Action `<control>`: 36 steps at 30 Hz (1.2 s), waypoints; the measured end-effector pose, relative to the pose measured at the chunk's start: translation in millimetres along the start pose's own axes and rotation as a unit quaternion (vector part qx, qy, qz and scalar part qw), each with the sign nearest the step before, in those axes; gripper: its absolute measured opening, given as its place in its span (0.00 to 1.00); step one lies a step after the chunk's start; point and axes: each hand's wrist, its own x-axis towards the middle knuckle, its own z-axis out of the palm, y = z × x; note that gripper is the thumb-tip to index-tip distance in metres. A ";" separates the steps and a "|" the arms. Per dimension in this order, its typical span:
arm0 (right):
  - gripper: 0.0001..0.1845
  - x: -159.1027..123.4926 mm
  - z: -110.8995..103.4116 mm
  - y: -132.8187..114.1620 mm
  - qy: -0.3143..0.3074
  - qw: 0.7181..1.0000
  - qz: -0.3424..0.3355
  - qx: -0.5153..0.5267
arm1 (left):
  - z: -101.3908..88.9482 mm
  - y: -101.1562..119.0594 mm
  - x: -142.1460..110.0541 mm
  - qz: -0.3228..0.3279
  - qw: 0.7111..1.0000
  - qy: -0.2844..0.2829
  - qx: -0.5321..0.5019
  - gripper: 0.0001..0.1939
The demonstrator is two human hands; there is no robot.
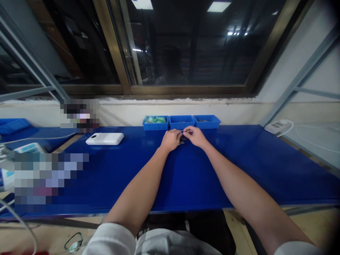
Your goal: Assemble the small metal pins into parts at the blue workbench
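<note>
My left hand (171, 139) is closed, with its fingers curled above the blue table (132, 177). Close beside it, my right hand (196, 136) has thumb and forefinger pinched together. A thin, light metal pin (181, 131) shows between the fingertips of both hands, too small to make out in detail. Several thin dark and shiny pins (181, 142) lie just below the fingers, partly hidden by my left hand.
Behind my hands stand a blue bin (155, 126) with green-and-clear plastic packets, a blue middle bin (182, 125) with a few small pieces, and a blue right bin (209, 124) with thin metal pieces. A white power bank (105, 139) lies left; a power strip (278, 126) is far right.
</note>
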 end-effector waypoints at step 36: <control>0.10 8.7 -15.3 -7.6 0.138 0.984 -0.002 -0.117 | 3.8 -3.4 -2.3 -0.114 0.993 0.004 0.021 0.12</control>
